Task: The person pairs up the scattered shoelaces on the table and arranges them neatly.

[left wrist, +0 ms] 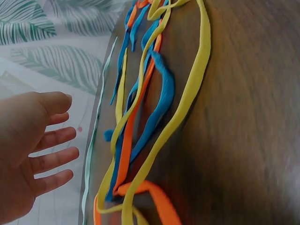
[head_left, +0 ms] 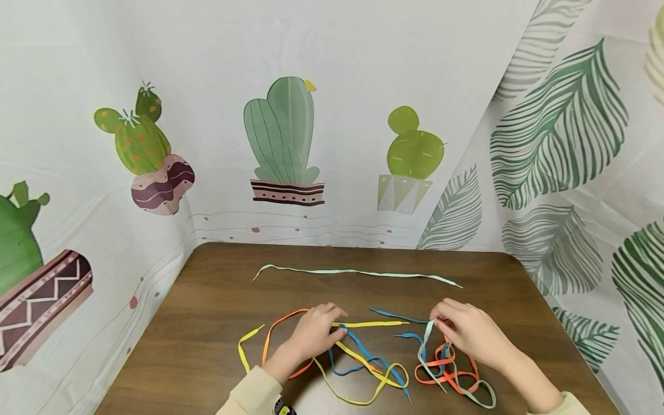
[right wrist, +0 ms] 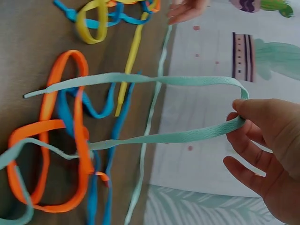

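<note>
Between thumb and index finger, my right hand (head_left: 469,334) (right wrist: 269,145) pinches a pale green lace (right wrist: 187,80), raised in a loop above the tabletop. Its other parts run down into a tangle with an orange lace (head_left: 436,381) (right wrist: 51,108) and blue laces (head_left: 412,336) (right wrist: 119,126). My left hand (head_left: 316,334) (left wrist: 35,150), fingers relaxed and apart, hovers over a second pile holding yellow (left wrist: 187,93), orange (left wrist: 125,154) and blue laces (left wrist: 164,93). In the left wrist view nothing is in its fingers.
Another pale green lace (head_left: 353,271) lies stretched out along the back of the brown table (head_left: 218,288). Behind the table hangs a white cloth (head_left: 218,144) printed with cacti and leaves. A yellow lace end (head_left: 378,324) lies between the two piles.
</note>
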{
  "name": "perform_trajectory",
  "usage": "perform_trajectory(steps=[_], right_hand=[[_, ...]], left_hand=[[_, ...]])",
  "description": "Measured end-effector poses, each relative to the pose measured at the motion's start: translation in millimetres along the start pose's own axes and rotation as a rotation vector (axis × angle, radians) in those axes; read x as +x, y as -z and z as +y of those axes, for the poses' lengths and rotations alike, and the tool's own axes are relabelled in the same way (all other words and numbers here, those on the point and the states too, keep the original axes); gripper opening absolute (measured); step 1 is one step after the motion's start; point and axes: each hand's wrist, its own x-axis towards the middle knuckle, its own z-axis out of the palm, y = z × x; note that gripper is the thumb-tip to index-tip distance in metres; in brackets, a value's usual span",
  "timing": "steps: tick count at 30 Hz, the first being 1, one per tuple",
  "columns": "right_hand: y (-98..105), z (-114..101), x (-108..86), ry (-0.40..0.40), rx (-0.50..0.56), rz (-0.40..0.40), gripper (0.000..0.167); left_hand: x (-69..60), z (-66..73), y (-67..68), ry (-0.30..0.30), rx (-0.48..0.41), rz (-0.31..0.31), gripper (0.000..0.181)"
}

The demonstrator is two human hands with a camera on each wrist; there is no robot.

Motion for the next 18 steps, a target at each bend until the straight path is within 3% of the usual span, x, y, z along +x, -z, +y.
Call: perform_trajectory(steps=[10,18], right_hand=[[16,-5,14.4,0.038,0.004,0.057,0.029],[22,-11,24.3,0.054,-0.013,0.083,0.027]], left_hand=[[8.6,24.0,-12.8,-0.049,-0.021,-0.045,0.030],[20.2,42.9,-26.3,-0.099,-0.093,-0.079,0.035]])
